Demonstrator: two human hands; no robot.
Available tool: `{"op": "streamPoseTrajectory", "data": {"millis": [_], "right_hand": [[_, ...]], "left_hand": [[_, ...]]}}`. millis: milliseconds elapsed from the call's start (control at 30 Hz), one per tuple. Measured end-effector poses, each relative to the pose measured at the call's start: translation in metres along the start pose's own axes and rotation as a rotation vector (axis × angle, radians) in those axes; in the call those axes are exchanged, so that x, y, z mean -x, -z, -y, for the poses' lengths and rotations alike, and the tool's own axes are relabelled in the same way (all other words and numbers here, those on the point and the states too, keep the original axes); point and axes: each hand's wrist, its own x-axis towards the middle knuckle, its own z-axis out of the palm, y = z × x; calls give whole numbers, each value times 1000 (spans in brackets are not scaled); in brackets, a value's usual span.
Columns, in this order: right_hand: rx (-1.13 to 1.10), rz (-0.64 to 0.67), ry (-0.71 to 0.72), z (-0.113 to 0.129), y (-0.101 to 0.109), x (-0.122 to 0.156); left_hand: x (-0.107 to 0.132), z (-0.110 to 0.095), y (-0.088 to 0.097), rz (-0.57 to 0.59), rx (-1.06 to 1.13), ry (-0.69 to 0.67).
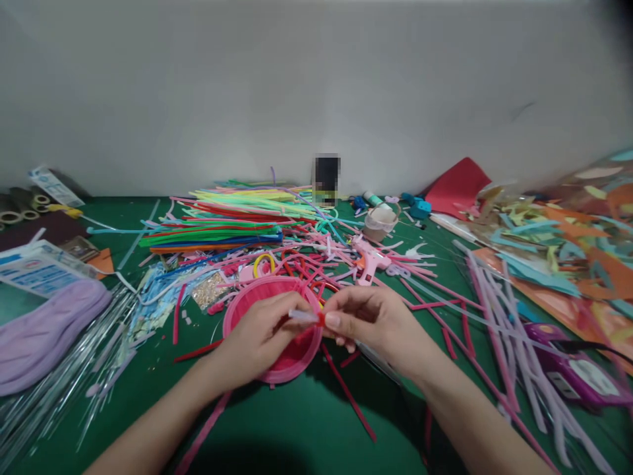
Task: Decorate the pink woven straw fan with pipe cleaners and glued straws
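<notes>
Above a pink round basket point(232, 316), my two hands meet at the fingertips. A short whitish, translucent stick point(302, 316) lies across the fingers of my left hand point(264, 333), which is closed around it. At the stick's right end sits a small red piece point(321, 320), pinched between the thumb and index finger of my right hand point(378, 323). The exact kind of stick and red piece is too small to tell. Just beyond my right hand lies a pink glue gun point(366, 264). A red pipe cleaner point(349, 392) slants over the green table below my hands.
A heap of coloured pipe cleaners point(232, 221) lies at the back. Clear thin sticks point(74, 356) and a purple insole-like pad point(49, 330) are left. Lilac pipe cleaners point(519, 349), a purple device point(573, 369) and paper scraps point(544, 244) are right. A small whitish basket point(380, 221) stands behind.
</notes>
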Motion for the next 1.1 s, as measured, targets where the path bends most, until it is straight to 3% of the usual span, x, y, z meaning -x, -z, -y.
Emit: {"op": "streamPoseTrajectory", "data": {"millis": [133,233,300,400,500,567,700,833,967,1100], "right_hand": [[268,162,-66,3,2,5],[600,143,33,-2,-3,5],[778,61,115,-8,-8,4],[851,-133,235,-15,-13,0],[702,-367,334,-18,-16,-2],[512,-433,319,-15,-18,-3],[201,-354,206,-6,-17,0],[108,-128,80,3,-9,5],[281,91,-13,7,-2,11],[686,67,77,0,-3,11]], "left_hand": [[0,-2,18,138,-169,-41],[3,-5,17,203,-342,-45],[5,-7,12,200,-420,-9],[7,-10,3,83,-404,70],[6,-14,-5,-62,-251,133],[6,-16,-10,-85,-153,161],[4,-10,-13,-61,-33,139],[0,1,-5,-38,-62,-1],[-1,4,11,132,-115,-59],[1,-3,13,154,-247,-3]]}}
